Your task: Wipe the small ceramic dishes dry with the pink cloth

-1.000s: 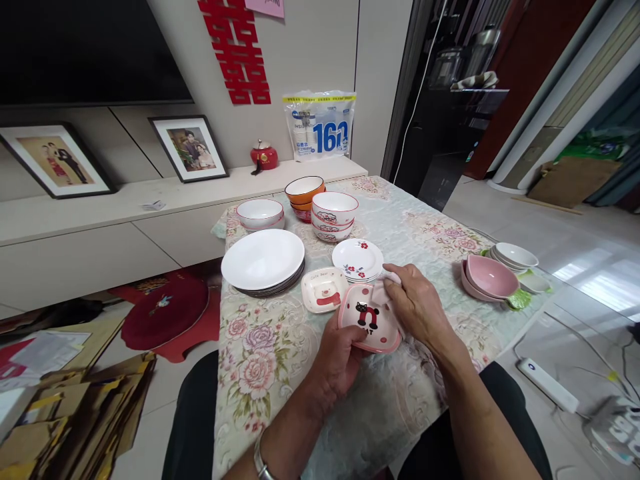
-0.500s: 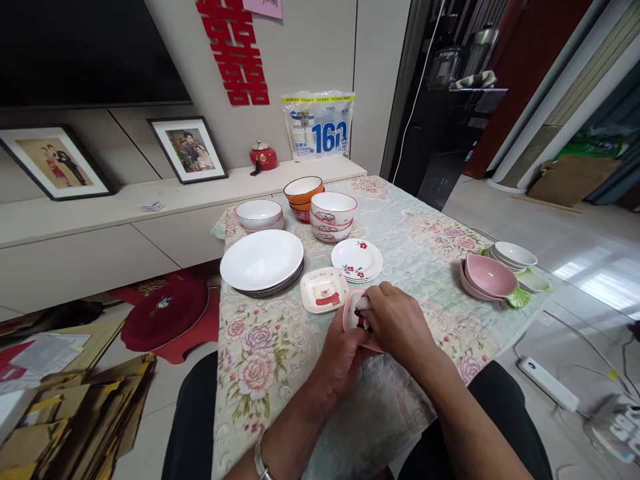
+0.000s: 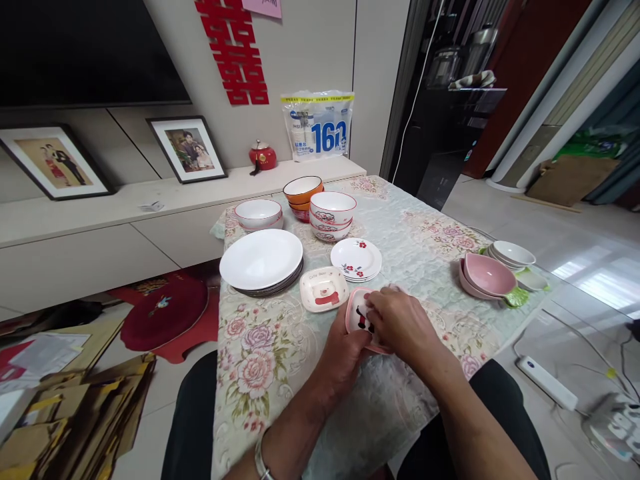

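My left hand [image 3: 345, 353] grips the near edge of a small pink dish [image 3: 356, 313] with a black cat picture, tilted up just above the floral tablecloth [image 3: 270, 360]. My right hand [image 3: 400, 323] lies over the dish's inside with its fingers pressed together on a white cloth [image 3: 395, 288], of which only a sliver shows. Most of the dish is hidden under that hand. A cream square dish with a bear [image 3: 324, 289] sits just left of the pink one.
Beyond my hands are a stack of small flowered plates [image 3: 356, 259], a stack of large white plates [image 3: 261, 259], red-rimmed bowls [image 3: 333, 213], an orange bowl [image 3: 303, 189] and a white bowl [image 3: 259, 213]. Pink bowls [image 3: 487, 275] and small white dishes [image 3: 514, 253] sit at the right edge.
My right hand has come down from the dish's far rim onto its inside, covering the cat picture. The dish has tipped up more in my left hand.
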A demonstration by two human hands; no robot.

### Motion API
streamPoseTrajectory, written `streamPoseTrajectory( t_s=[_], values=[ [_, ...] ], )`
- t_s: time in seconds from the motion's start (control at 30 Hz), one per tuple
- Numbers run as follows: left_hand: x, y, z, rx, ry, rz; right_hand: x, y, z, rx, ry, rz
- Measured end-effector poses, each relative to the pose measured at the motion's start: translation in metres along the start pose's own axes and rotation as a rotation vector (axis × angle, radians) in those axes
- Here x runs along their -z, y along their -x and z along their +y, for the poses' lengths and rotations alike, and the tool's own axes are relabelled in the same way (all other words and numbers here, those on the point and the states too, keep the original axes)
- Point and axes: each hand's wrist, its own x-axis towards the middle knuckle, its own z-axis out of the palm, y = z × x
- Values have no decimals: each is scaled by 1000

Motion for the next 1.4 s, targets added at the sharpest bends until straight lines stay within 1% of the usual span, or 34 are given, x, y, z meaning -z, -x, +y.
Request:
streamPoseTrajectory(
  t_s=[0.07, 0.17, 0.27, 0.33, 0.37, 0.43, 0.47, 0.53, 0.6, 0.67, 0.7, 0.77, 0.97, 1.1, 1.4],
  values=[
    [-1, 0, 0, -16, -17, 19, -6, -3, -6, -35, 42, 66],
    [-2, 1, 2, -26, -35, 31, -9, -7, -9, 39, -24, 93],
    [-3, 2, 3, -21, -25, 33, -1, -5, -3, 175, -160, 0],
    [-4, 2, 3, -6, -9, 52, 8, 0, 2, 248, -200, -74],
    [-4, 2, 3, 1, -1, 63, 12, 2, 3, 267, -202, -95],
    [-4, 3, 4, 4, 24, 78, 20, 9, 7, 257, -227, -77],
    [-4, 3, 4, 0, 36, 87, 24, 12, 9, 240, -267, -45],
    [-2, 3, 6, -20, 58, 109, 31, 19, 15, 183, -394, 79],
    [0, 2, 8, -49, 76, 132, 37, 24, 23, 104, -481, 274],
    [0, 2, 10, -77, 95, 137, 41, 26, 31, 17, -468, 467],
    [0, 3, 11, -91, 102, 134, 42, 26, 34, -15, -448, 534],
    [-1, 4, 12, -115, 106, 123, 41, 25, 38, -44, -438, 594],
    [-1, 7, 9, -227, 80, 51, 36, 21, 33, 8, -557, 533],
    [2, 7, 4, -293, 58, 34, 37, 21, 32, 27, -628, 497],
    [5, 9, 4, -309, -19, 75, 43, 24, 36, 46, -750, 414]
  ],
)
